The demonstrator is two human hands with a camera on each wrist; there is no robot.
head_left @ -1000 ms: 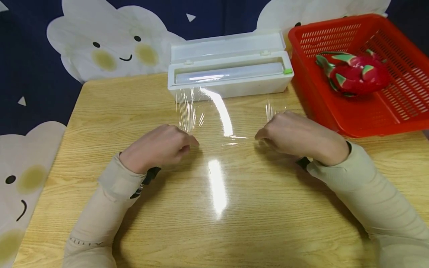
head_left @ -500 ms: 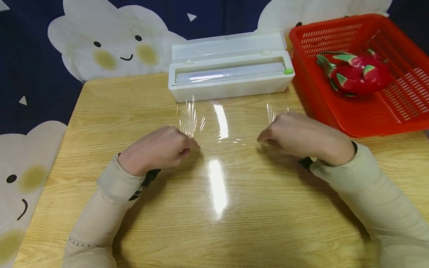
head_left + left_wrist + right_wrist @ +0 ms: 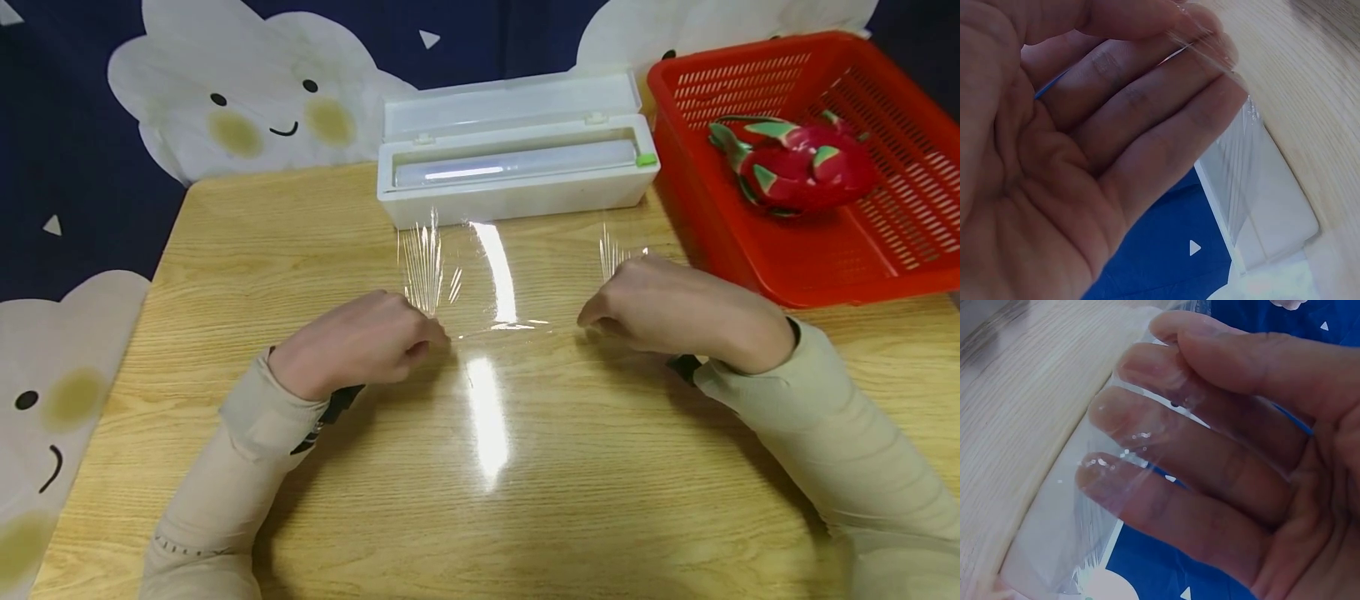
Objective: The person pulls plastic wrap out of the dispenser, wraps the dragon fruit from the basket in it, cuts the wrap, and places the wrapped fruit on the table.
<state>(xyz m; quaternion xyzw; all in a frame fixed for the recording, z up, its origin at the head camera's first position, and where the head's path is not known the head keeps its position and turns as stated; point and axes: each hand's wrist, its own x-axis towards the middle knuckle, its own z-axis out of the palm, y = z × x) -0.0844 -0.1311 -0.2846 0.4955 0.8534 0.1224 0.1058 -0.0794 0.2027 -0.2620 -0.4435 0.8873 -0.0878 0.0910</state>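
Two forearms in rolled-back beige sleeves [image 3: 213, 492] reach in from the near edge, over a wood-grain surface [image 3: 390, 500] with a bright streak of reflected light. A dark band [image 3: 341, 406] shows under the left wrist. Ahead, the left hand [image 3: 360, 343] pinches one near corner of a sheet of clear film [image 3: 480, 275] between thumb and forefinger; the right hand [image 3: 667, 304] pinches the other near corner the same way. The film stretches between them, wrinkled in fine lines by each hand, and runs back to a long white box [image 3: 517, 200]. Its lid [image 3: 510, 108] is raised at the back, a pale roll [image 3: 517, 162] lies inside, and a green piece [image 3: 646, 159] sits at its right end. Just beside the box, a red basket [image 3: 832, 246] holds a pink-red dragon fruit [image 3: 813, 175]. Behind hangs navy fabric [image 3: 465, 50] with smiling white clouds.
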